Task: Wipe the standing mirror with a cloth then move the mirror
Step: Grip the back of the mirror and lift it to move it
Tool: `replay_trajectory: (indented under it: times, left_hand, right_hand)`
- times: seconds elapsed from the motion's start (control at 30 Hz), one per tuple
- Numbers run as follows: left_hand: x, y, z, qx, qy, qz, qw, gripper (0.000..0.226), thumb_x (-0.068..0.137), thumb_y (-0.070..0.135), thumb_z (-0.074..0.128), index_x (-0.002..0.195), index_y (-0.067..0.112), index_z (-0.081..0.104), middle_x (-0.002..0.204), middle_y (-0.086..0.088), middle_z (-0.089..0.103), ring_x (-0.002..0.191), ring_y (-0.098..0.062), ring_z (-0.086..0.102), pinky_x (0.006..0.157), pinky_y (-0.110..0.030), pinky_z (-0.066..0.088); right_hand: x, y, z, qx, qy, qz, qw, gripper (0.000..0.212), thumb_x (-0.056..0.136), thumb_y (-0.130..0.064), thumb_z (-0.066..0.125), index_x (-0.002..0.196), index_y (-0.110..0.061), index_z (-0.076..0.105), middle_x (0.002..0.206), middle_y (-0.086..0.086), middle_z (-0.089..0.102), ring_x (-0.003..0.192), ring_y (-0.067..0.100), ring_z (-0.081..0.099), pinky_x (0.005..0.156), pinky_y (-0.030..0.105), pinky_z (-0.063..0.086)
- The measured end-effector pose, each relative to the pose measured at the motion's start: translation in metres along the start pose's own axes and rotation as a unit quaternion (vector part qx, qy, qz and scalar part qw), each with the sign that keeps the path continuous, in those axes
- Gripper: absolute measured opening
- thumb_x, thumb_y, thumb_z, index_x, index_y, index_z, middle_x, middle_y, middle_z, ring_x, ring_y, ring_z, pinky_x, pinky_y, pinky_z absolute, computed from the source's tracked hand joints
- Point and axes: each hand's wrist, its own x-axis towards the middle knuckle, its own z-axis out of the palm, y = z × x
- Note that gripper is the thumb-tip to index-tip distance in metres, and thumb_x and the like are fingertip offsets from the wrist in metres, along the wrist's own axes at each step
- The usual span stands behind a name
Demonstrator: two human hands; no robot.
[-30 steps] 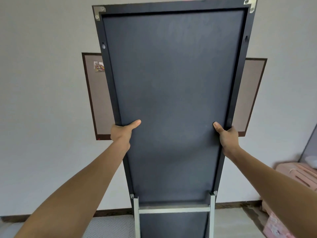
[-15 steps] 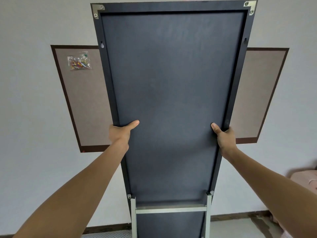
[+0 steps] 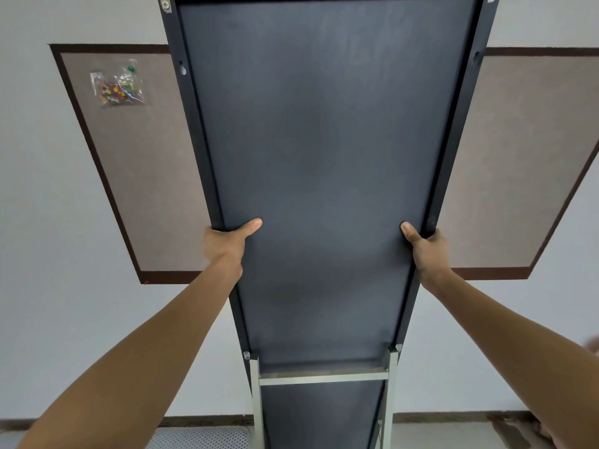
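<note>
Mirror (image 3: 324, 176) back facing, both hands, left (image 3: 223, 243), right (image 3: 424, 246), gripping frame edges, no legible writing

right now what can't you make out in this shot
- Mirror glass: head view shows only its dark back.
- Fingers of left hand and right hand: wrapped behind the frame edges.
- Pinboard middle: covered by the mirror.
- Stand feet: cut off by the bottom edge.

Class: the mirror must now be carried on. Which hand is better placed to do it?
Neither alone: left hand and right hand grip opposite edges of the mirror at matching height.
</note>
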Motion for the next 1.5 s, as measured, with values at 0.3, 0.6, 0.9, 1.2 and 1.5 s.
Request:
replay_trajectory:
  times: [0.3,0.6,0.9,1.2,1.5]
  left_hand:
    - [0.029,-0.013,0.030,0.013,-0.004,0.002,1.000,0.068,0.051,0.025,0.091,0.108,0.007,0.060,0.104,-0.004,0.067,0.094,-0.026,0.065,0.084,-0.042,0.055]
    - [0.048,-0.029,0.044,0.043,0.009,-0.003,0.999,0.070,0.049,0.030,0.091,0.108,0.008,0.060,0.103,-0.004,0.067,0.093,-0.027,0.064,0.083,-0.044,0.055]
    - [0.058,-0.042,0.062,0.060,0.028,0.006,0.998,0.068,0.055,0.026,0.090,0.110,0.005,0.056,0.106,-0.007,0.066,0.096,-0.029,0.062,0.086,-0.045,0.053]
    - [0.058,-0.043,0.101,0.095,0.025,0.021,0.995,0.072,0.058,0.032,0.088,0.114,0.006,0.052,0.114,-0.009,0.061,0.103,-0.029,0.058,0.088,-0.040,0.051]
    - [0.044,-0.046,0.101,0.072,0.029,0.039,0.996,0.062,0.064,0.024,0.085,0.112,0.008,0.050,0.105,0.000,0.058,0.092,-0.020,0.056,0.084,-0.031,0.049]
  right_hand:
    - [0.035,0.012,0.005,0.014,0.008,0.019,1.000,0.040,0.086,-0.020,0.064,0.120,-0.004,0.051,0.110,0.006,0.060,0.097,0.025,0.059,0.087,0.038,0.050]
    - [0.061,0.027,0.011,0.012,-0.005,0.035,0.999,0.038,0.084,-0.021,0.066,0.115,-0.005,0.052,0.112,0.011,0.063,0.100,0.030,0.062,0.092,0.047,0.051]
    - [0.085,0.042,0.012,0.008,-0.009,0.044,0.999,0.029,0.085,-0.020,0.065,0.109,-0.011,0.051,0.108,0.009,0.061,0.104,0.033,0.061,0.095,0.051,0.049]
    - [0.112,0.047,0.002,0.007,0.004,0.062,0.998,0.033,0.083,-0.026,0.067,0.107,-0.015,0.048,0.111,0.010,0.060,0.107,0.035,0.060,0.093,0.056,0.048]
    - [0.100,0.051,-0.002,0.005,0.025,0.022,0.999,0.043,0.089,-0.024,0.060,0.124,-0.006,0.044,0.122,0.009,0.056,0.104,0.022,0.054,0.095,0.037,0.046]
